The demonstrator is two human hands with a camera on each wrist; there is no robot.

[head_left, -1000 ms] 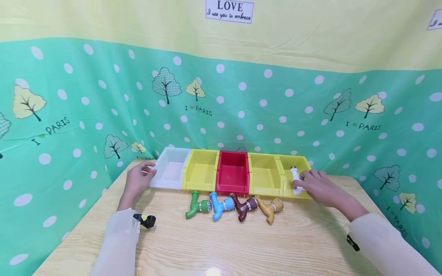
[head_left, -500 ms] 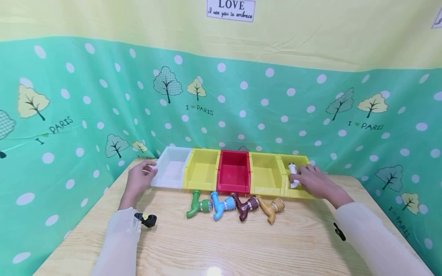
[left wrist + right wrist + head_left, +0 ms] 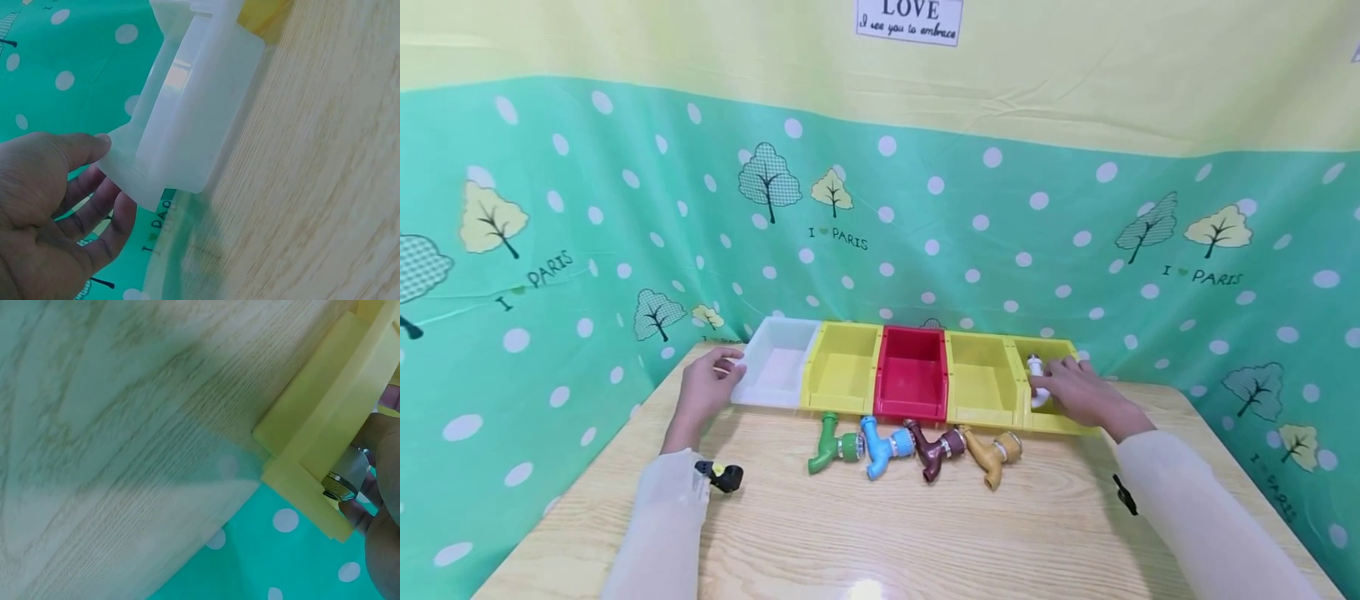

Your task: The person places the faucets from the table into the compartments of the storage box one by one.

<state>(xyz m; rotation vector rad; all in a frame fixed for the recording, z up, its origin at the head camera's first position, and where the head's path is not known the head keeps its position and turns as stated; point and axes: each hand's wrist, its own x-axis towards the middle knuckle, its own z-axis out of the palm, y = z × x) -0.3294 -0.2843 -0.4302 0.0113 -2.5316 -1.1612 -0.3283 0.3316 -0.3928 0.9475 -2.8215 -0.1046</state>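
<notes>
My left hand (image 3: 707,387) holds the left edge of the white bin (image 3: 767,403), at the left end of a joined row of bins. In the left wrist view the thumb rests on the bin's corner, with the fingers behind it. Inside the rightmost yellow bin (image 3: 1060,423), my right hand (image 3: 1078,392) grips a white faucet (image 3: 1036,367) from above. The right wrist view catches the faucet's white body and metal collar (image 3: 351,472) between the fingers; the rest is hidden by the hand and bin wall.
Along the front of the bins lie a green faucet (image 3: 826,446), a blue faucet (image 3: 878,450), a maroon faucet (image 3: 931,454) and a tan faucet (image 3: 988,457). Between the yellow bins stands a red bin (image 3: 910,408). A patterned curtain (image 3: 970,192) hangs behind the table (image 3: 865,525).
My right hand has shifted slightly left and deeper into the rightmost yellow bin with the white faucet. The left hand stays at the white bin.
</notes>
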